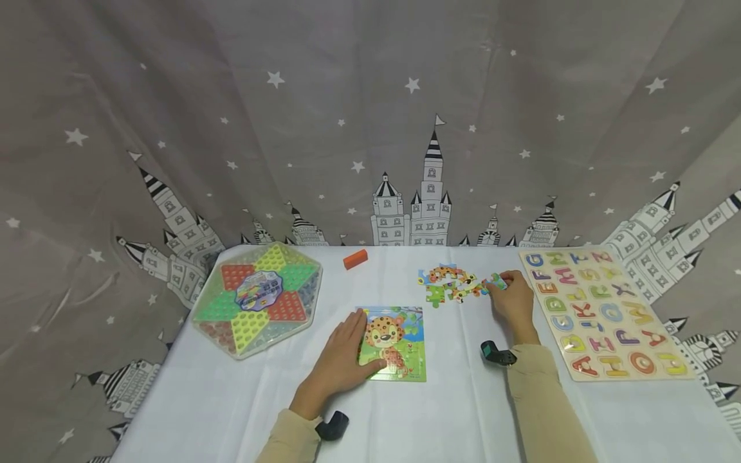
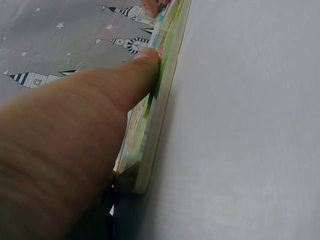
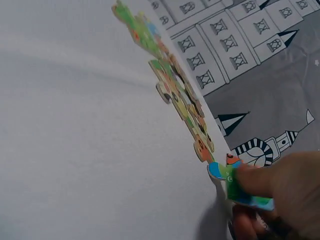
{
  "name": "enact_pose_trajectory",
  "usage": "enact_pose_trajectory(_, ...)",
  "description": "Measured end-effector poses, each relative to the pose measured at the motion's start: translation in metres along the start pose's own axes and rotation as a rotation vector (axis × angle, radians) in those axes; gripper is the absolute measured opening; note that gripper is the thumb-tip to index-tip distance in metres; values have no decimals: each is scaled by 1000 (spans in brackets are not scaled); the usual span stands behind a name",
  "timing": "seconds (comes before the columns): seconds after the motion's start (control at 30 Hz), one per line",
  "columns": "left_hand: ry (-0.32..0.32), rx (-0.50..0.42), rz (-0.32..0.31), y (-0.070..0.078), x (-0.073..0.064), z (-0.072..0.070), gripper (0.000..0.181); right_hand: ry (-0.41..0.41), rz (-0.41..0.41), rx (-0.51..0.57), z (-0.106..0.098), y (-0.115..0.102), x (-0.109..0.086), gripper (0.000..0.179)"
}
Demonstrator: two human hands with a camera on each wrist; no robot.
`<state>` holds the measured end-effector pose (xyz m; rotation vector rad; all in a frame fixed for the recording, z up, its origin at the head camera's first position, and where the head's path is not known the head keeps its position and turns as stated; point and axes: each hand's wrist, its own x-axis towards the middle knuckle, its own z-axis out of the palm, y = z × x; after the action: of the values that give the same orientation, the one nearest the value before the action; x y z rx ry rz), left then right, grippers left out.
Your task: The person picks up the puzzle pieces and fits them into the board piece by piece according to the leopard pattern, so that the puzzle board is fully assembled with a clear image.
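Note:
My left hand (image 1: 343,355) rests on the left side of a square leopard picture puzzle board (image 1: 408,347), fingers straight along its left edge. In the left wrist view the thumb (image 2: 145,62) presses on the board's face near its edge. My right hand (image 1: 515,302) pinches a green and blue puzzle piece (image 3: 242,187) between thumb and fingers, at the right end of a group of loose pieces. These loose puzzle pieces (image 1: 437,294), spotted orange, green and blue, lie behind and right of the board. The right hand's lower fingers are partly hidden.
A hexagonal Chinese checkers box (image 1: 295,278) lies at the left of the white-covered table (image 1: 231,411). An orange-red block (image 1: 356,259) lies at the back. On the right is a wooden alphabet board (image 1: 628,326). A grey castle-print curtain (image 1: 324,96) hangs behind.

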<state>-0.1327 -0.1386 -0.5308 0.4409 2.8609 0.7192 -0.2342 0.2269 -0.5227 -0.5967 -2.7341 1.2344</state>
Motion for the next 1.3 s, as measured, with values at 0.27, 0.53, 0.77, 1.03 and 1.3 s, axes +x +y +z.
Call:
enact_pose_trajectory(0.27,-15,13,-16,-3,0,0,110,-115,-148,142,-1,-27,-31,35)
enact_pose_trajectory(0.53,-15,4,-15,-2,-1,2,109,-386,-356,141,40,-52,-71,28)
enact_pose_trajectory(0.77,-16,-14,-17,-1,-3,5,108,-428,-476,55,70,-57,-88,21)
enact_pose_trajectory(1.03,-8,2,-14,0,-2,2,108,-389,-534,-19,76,-58,-88,25)
enact_pose_trajectory(1.3,-7,6,-20,1,0,-1,108,-396,-543,-104,76,-65,-90,28)
